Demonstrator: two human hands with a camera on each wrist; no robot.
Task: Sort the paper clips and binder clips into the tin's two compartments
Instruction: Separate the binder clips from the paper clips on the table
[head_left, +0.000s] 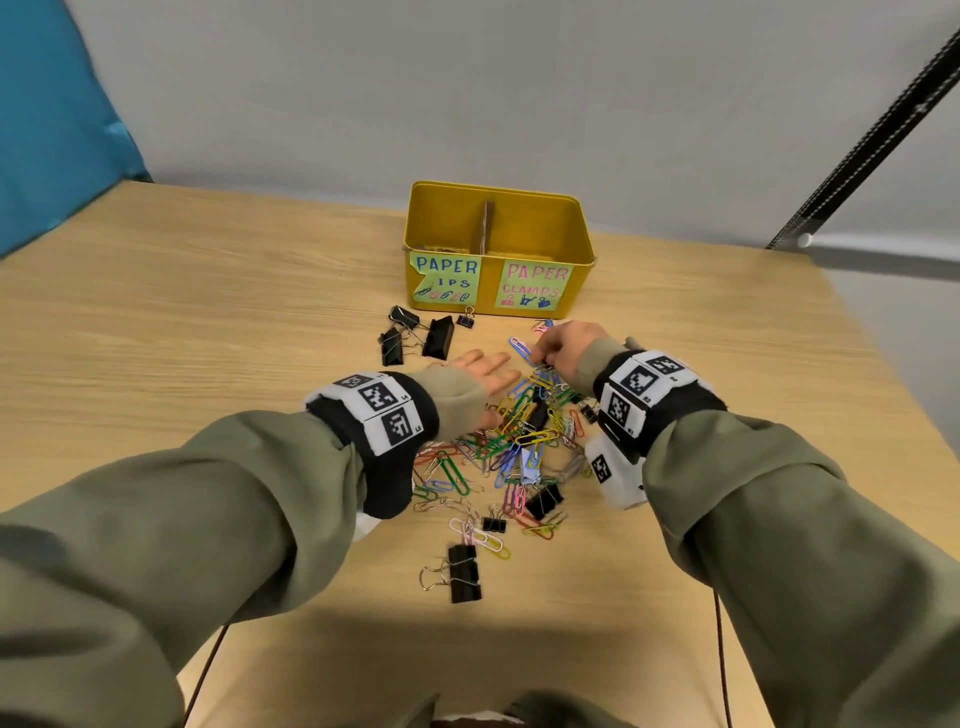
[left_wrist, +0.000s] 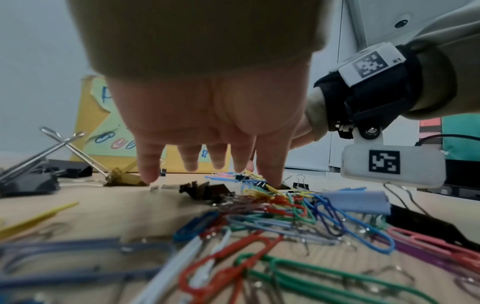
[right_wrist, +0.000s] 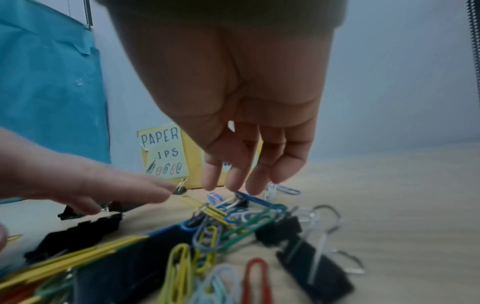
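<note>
The yellow tin (head_left: 498, 291) stands at the back of the table, split by a cardboard divider (head_left: 487, 226), with a "PAPER ..IPS" label on the left and "PAPER CLAMPS" on the right. A tangle of coloured paper clips (head_left: 519, 431) mixed with black binder clips (head_left: 543, 500) lies in front of it. My left hand (head_left: 493, 369) lies flat and open over the pile's far left edge, and one fingertip (left_wrist: 272, 179) touches the clips. My right hand (head_left: 543, 353) hangs over the pile's far end with its fingers (right_wrist: 231, 183) loose, just above a blue paper clip (right_wrist: 257, 200), holding nothing I can see.
Several black binder clips (head_left: 410, 332) lie apart, left of the pile near the tin. A large one (head_left: 462, 571) sits near the table's front. A blue panel (head_left: 52, 119) stands at the back left and a grey wall lies behind the tin.
</note>
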